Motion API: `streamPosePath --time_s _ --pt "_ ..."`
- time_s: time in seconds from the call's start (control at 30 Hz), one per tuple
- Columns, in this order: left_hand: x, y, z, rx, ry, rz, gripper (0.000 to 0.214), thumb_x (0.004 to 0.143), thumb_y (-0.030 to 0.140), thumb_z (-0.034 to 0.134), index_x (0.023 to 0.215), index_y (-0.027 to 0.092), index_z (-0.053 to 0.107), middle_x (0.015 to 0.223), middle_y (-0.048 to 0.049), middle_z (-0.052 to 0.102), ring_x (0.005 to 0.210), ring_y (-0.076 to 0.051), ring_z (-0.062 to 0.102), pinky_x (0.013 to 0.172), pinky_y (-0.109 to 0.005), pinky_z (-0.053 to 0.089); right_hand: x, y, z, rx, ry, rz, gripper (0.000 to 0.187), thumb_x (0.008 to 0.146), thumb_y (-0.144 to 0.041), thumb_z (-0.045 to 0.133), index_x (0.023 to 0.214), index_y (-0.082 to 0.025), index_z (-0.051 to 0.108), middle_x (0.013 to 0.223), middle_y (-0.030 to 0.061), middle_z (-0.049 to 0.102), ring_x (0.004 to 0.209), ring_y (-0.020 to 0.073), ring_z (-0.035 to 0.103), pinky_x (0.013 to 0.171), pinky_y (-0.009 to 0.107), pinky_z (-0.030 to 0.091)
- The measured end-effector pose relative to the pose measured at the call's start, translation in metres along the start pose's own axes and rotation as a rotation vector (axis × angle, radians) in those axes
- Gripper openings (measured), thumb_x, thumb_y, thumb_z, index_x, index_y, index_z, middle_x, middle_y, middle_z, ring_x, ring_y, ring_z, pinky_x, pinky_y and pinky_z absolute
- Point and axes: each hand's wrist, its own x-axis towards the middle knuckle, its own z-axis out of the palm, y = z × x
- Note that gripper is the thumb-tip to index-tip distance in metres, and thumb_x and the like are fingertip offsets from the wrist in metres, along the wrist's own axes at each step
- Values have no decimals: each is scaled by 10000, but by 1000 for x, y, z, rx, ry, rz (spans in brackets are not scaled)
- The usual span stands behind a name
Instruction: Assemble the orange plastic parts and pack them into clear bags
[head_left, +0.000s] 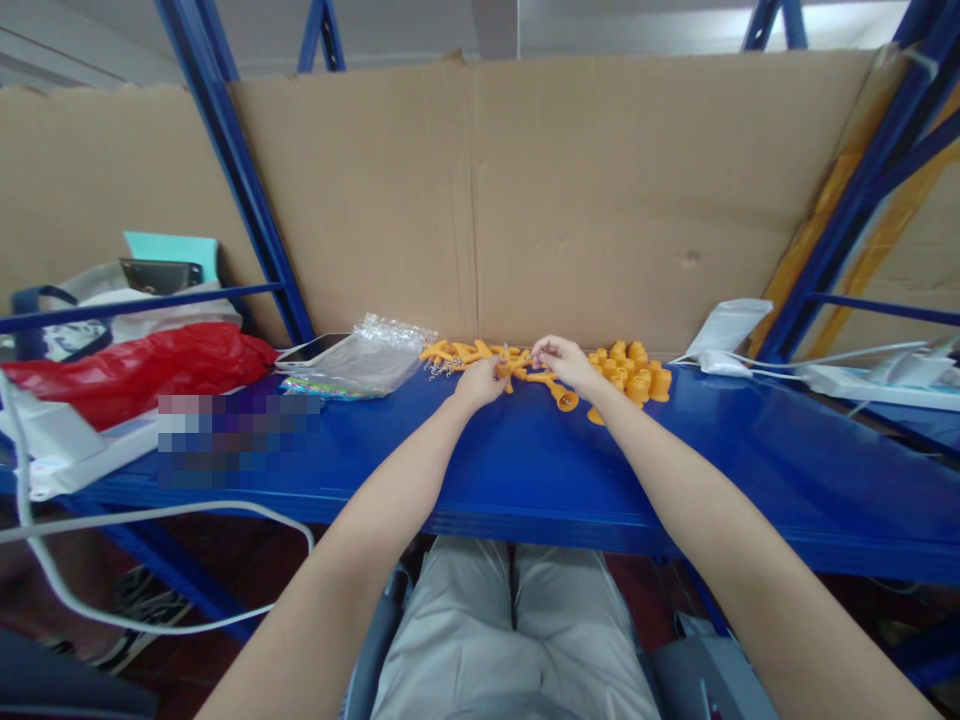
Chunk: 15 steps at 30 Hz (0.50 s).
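Note:
My left hand (480, 384) is closed on an orange plastic piece (510, 372) with several short arms, low over the table. Just to its right, my right hand (564, 360) has its fingertips pinched together; whatever is between them is too small to make out. To the left of the hands lies a pile of orange plastic pieces (454, 351) with small metal chains (437, 371). An orange piece with a flared, cup-shaped end (566, 398) rests below my right hand. Beside my right wrist stand several knobbly orange cup-shaped pieces (639, 384).
The blue table (525, 470) has a cardboard wall (600, 200) behind it. At left are clear plastic bags (367, 365), a red bag (165, 370) and a white power strip (97, 455) with a looping cable. White packets (727, 335) and cables lie at right, near a blue post (847, 220).

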Motion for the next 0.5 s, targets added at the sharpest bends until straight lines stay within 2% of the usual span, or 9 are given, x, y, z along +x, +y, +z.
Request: streamPosePath --time_s 0.1,0.27,0.4,0.5 --pt "-2 3 -3 8 -29 -28 337 804 253 664 1111 115 672 970 -108 718 934 -226 674 888 -314 503 1 -1 -1 41 -3 21 165 735 -43 462 737 -181 552 703 -13 625 687 110 610 752 270 502" --pt "0 1 -2 1 -66 -70 282 775 272 692 1027 147 706 893 -77 720 864 -201 674 832 -281 499 4 -2 -1 78 67 80 210 708 -16 477 744 -187 592 648 -25 614 576 110 575 669 259 510" --pt "2 -2 0 37 -102 -74 285 780 295 676 1031 165 709 919 -69 722 852 -199 664 788 -278 498 6 -5 -7 -36 153 64 245 683 5 464 761 -170 617 680 -10 637 603 113 590 680 255 509" --pt "1 -2 -1 60 -110 -68 268 776 313 667 1000 175 720 933 -66 722 853 -201 659 756 -270 496 9 -10 -15 -154 183 13 272 704 -20 457 840 -148 653 726 15 670 610 119 601 669 262 508"
